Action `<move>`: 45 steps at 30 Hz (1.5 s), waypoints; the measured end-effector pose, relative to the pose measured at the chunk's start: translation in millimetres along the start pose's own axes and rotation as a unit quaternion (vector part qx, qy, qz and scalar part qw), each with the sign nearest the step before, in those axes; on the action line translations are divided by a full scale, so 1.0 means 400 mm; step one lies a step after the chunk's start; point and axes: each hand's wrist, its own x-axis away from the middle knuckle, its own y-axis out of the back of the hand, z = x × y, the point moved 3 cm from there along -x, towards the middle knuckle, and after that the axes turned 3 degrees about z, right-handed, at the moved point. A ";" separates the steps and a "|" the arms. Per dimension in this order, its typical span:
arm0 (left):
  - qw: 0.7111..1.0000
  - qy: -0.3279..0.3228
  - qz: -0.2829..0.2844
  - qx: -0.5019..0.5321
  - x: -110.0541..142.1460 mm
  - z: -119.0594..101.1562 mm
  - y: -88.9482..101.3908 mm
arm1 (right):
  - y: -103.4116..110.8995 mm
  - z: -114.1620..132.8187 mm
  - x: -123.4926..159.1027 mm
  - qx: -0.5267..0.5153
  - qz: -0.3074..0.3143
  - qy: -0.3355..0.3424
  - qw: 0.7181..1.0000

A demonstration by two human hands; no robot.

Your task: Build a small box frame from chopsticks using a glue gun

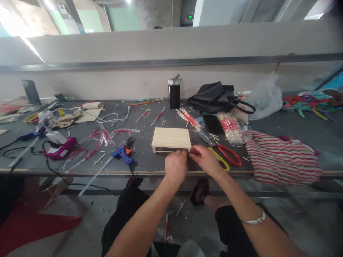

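Observation:
A small flat-topped structure of pale wooden sticks (171, 138) stands on the dark workbench (150, 162) near its front edge. My left hand (175, 165) is curled at the structure's front right corner, fingertips pinched against its lower edge. My right hand (205, 159) is closed just beside it, fingers pinching toward the same corner; whatever thin piece they hold is too small to make out. A silver bangle circles my right wrist.
A blue glue gun (122, 153) lies left of the structure. Red and yellow cutters (226, 157) lie right of my hands. A striped cloth (281, 157), packs of sticks (233, 130), a black bag (214, 98), a dark bottle (174, 94) and cables (109, 117) clutter the bench.

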 end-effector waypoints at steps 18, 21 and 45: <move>0.999 0.021 0.034 -0.006 -0.022 0.018 0.009 | -0.003 0.001 -0.002 0.009 0.010 -0.004 1.000; 0.999 0.017 0.036 -0.007 -0.026 0.020 0.010 | -0.002 0.003 -0.002 0.007 0.012 -0.004 1.000; 0.998 0.022 0.051 -0.003 -0.026 0.020 0.008 | 0.000 0.006 -0.001 0.000 0.002 -0.015 1.000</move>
